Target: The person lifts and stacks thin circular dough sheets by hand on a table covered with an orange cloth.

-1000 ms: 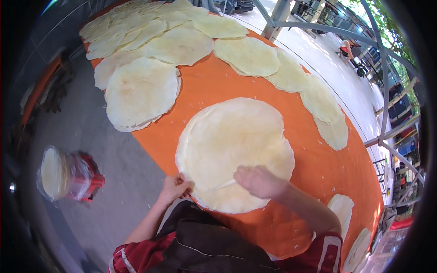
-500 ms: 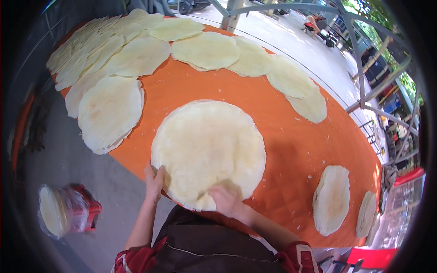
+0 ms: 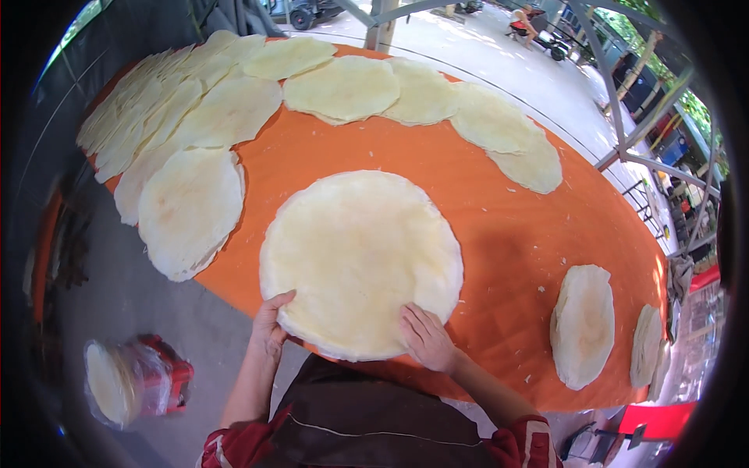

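A large round pale flatbread point(image 3: 360, 257) lies on the orange table point(image 3: 507, 234) right in front of me. My left hand point(image 3: 270, 327) grips its near-left rim with the fingers curled over the edge. My right hand point(image 3: 425, 337) presses flat on its near-right edge, fingers spread. The flatbread looks like a thin stack of layers at its near rim.
Many more flatbreads overlap along the table's far and left sides point(image 3: 187, 207), and two smaller stacks point(image 3: 583, 324) sit at the right end. A clear bag of flatbreads on a red stool point(image 3: 129, 381) stands on the grey floor to my left. Metal posts rise beyond the table.
My view has shifted right along the table, bringing the right-hand stacks into sight. Both hands stayed on the big flatbread's near edge, the right one sliding from its top to the rim.
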### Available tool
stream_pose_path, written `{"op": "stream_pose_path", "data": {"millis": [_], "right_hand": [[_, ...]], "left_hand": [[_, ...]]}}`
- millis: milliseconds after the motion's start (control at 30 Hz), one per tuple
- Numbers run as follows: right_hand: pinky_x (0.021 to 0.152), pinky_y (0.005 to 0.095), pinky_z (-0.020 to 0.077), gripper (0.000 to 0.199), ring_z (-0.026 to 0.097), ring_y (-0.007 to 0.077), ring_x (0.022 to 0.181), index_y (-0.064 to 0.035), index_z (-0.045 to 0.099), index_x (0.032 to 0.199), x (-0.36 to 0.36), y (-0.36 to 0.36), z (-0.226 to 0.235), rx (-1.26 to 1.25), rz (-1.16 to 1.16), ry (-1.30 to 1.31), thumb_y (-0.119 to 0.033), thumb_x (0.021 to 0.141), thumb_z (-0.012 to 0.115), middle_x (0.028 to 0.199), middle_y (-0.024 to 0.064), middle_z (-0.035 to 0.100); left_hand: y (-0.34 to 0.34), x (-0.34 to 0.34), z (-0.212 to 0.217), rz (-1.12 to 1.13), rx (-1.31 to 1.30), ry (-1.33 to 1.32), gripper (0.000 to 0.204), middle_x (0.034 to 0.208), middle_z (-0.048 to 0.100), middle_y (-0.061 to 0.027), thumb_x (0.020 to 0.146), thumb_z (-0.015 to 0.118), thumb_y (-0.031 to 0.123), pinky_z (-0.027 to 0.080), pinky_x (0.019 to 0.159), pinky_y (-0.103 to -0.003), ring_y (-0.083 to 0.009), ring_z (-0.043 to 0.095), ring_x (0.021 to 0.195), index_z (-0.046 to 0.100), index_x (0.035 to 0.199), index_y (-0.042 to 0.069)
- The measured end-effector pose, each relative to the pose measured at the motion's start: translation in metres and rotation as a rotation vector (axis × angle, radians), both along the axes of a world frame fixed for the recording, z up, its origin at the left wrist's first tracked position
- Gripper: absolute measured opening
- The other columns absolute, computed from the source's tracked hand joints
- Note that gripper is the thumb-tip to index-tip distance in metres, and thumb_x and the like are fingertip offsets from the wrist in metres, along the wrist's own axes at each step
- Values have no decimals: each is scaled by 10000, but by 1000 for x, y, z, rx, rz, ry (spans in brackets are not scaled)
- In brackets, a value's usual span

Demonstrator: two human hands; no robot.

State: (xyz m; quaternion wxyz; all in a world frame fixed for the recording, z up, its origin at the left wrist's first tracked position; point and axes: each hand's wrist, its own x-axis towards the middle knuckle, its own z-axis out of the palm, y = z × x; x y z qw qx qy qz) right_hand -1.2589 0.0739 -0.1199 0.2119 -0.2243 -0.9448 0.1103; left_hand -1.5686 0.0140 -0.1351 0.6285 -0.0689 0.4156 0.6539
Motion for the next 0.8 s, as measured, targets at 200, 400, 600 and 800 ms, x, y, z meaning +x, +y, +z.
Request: {"op": "stream_pose_path", "data": {"millis": [200, 400, 600, 800], "right_hand": [[845, 459, 402, 417, 451, 364, 1060, -65, 463, 1149, -9, 27, -13, 403, 7, -111, -112, 738, 518, 1175, 178, 456], [597, 346, 475, 494, 581, 218, 796, -94, 501, 1148, -32, 60, 87, 121, 148, -21, -131, 663, 591, 917, 76, 577], [614, 324, 470, 441, 596, 184, 738, -60, 551, 1102, -8, 114, 245, -567, -50, 375, -15, 665, 598, 849, 51, 620], [837, 310, 439, 417, 565, 196, 935, 48, 551, 1064, 68, 116, 103, -1395, -239, 1047, -1, 657, 629, 998, 125, 597]], "left_hand": [[0, -14, -20, -82, -73, 277, 441, 999, 566, -175, 652, 579, -48, 495, 752, -387, -287, 581, 879, 481, 1081, -79], [11, -58, -1, -74, 240, 447, 393, 969, 571, -118, 699, 598, 65, 493, 778, -386, -242, 570, 887, 506, 1076, -1], [31, -82, 43, -142, 441, 558, 767, 1420, 183, -129, 808, 514, 484, 238, 973, -583, -310, 235, 1283, 164, 1367, 92], [37, 21, 57, -179, 418, 204, 552, 1283, 413, -154, 856, 485, 281, 412, 908, -397, -291, 463, 1114, 303, 1307, 21]]}}
